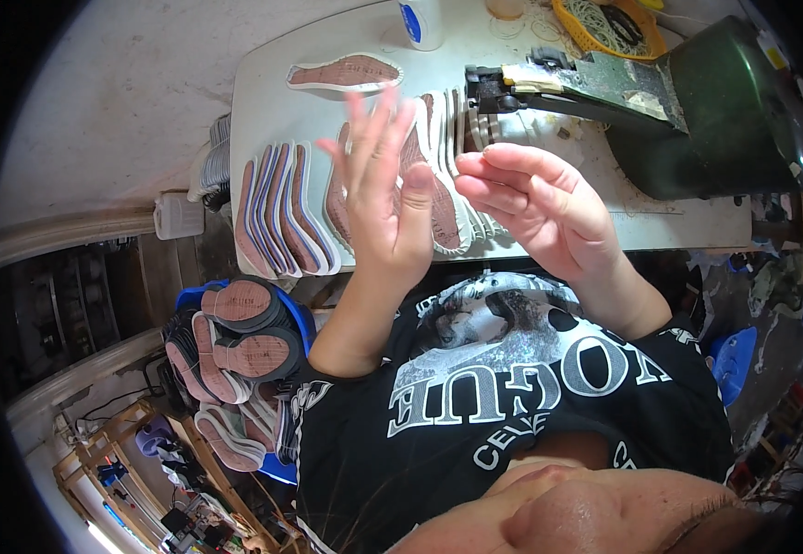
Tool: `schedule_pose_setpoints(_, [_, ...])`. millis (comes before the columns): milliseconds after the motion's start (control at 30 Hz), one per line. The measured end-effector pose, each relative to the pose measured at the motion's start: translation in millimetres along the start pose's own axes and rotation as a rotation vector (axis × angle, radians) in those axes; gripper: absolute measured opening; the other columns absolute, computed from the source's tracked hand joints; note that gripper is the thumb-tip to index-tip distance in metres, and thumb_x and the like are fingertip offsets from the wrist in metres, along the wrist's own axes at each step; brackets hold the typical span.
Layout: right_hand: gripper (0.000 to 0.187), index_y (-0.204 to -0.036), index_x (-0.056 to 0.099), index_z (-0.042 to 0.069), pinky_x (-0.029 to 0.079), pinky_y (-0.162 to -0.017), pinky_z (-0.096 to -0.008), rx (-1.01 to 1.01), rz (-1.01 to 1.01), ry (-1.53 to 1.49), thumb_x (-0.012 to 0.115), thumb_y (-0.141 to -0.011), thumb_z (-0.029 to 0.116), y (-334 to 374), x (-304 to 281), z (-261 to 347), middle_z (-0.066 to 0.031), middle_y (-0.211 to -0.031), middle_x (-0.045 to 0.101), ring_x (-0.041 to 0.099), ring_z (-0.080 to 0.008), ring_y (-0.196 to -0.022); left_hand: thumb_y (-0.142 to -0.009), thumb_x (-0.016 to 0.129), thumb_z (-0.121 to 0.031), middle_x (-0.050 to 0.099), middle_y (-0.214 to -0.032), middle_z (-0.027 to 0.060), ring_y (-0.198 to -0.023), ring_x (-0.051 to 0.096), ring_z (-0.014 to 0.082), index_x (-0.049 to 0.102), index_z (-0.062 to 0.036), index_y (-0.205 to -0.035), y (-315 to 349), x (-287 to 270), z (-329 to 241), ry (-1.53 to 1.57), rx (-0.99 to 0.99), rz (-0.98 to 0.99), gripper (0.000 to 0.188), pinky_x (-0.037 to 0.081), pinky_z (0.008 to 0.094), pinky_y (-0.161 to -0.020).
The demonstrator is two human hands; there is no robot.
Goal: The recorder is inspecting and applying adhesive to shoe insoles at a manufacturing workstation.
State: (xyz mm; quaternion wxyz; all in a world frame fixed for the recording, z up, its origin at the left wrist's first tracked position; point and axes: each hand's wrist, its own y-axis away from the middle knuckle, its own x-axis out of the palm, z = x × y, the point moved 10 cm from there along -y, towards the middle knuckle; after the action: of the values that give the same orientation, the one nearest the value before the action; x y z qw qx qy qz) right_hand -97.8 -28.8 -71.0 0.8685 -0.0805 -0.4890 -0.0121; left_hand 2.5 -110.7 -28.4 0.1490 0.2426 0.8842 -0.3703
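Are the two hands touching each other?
Apart. The head view shows a gap of table and soles between the left hand and right hand.

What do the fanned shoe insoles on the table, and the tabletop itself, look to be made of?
Shoe insoles: likely foam or board with white edges and a matte reddish-brown, fabric-like face; thin and flat where they overlap. Table: smooth pale grey top, possibly laminate or painted board; its finish is even and slightly glossy.

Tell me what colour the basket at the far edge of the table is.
The basket is yellow-orange; the head view shows it, holding pale cord.
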Motion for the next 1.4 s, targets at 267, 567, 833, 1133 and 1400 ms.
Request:
schedule_pose_setpoints(267, [0.023, -0.109, 0.056, -0.001, 0.048, -0.090, -0.0311, 0.015, -0.081, 0.010, 0.062, -0.088, 0.007, 6.5, -7.0, -4.5, -0.0116, -0.104, 0.062, 0.061, -0.0187, -0.098, -0.086, 0.063, -0.015, 0.066, -0.105, 0.0099, -0.104, 0.061, 0.0237, 0.066, -0.0036, -0.106, 6.5, 21.2, -18.6, 0.392, -0.041, 0.140, 0.023, 0.023, 0.0500, -0.109])
schedule_pose_setpoints(567, [0.016, -0.099, 0.058, 0.002, 0.046, -0.073, -0.0231, 0.093, -0.119, -0.043, 0.061, -0.091, 0.015, 10.4, -15.1, -19.0, -0.0041, -0.087, 0.060, 0.056, -0.0107, -0.079, -0.082, 0.067, -0.010, 0.066, -0.100, 0.0104, -0.098, 0.062, 0.0238, 0.067, -0.0031, -0.101, 9.2, 23.6, -27.2, 0.373, -0.005, 0.136, 0.019, 0.032, 0.0476, -0.104])
schedule_pose_setpoints(833, [0.017, -0.100, 0.064, -0.001, 0.046, -0.073, -0.0229, 0.027, -0.195, 0.050, 0.062, -0.090, 0.013, 15.3, -14.3, -11.9, -0.0065, -0.088, 0.064, 0.057, -0.0104, -0.081, -0.081, 0.067, -0.008, 0.068, -0.096, 0.0091, -0.090, 0.065, 0.0231, 0.068, -0.0042, -0.100, 10.5, 20.8, -31.9, 0.287, 0.012, 0.145, 0.019, 0.037, 0.0471, -0.100])
schedule_pose_setpoints(1133, [0.015, -0.098, 0.066, -0.001, 0.044, -0.070, -0.0218, -0.049, -0.239, 0.193, 0.063, -0.089, 0.010, 20.1, -14.9, -3.0, -0.0055, -0.089, 0.064, 0.057, -0.0093, -0.080, -0.080, 0.068, -0.009, 0.070, -0.090, 0.0071, -0.085, 0.065, 0.0212, 0.069, -0.0047, -0.098, 10.1, 18.5, -37.6, 0.244, 0.052, 0.120, 0.018, 0.042, 0.0422, -0.092])
schedule_pose_setpoints(1400, [0.013, -0.095, 0.069, -0.002, 0.045, -0.066, -0.0243, -0.274, -0.225, 0.873, 0.065, -0.082, 0.000, 26.4, -1.2, 26.2, -0.0091, -0.083, 0.067, 0.059, -0.0128, -0.075, -0.078, 0.066, -0.004, 0.067, -0.077, 0.0063, -0.070, 0.063, 0.0179, 0.069, -0.0026, -0.091, 7.9, 15.8, -48.0, -0.001, 0.092, 0.156, 0.013, 0.046, 0.0390, -0.083])
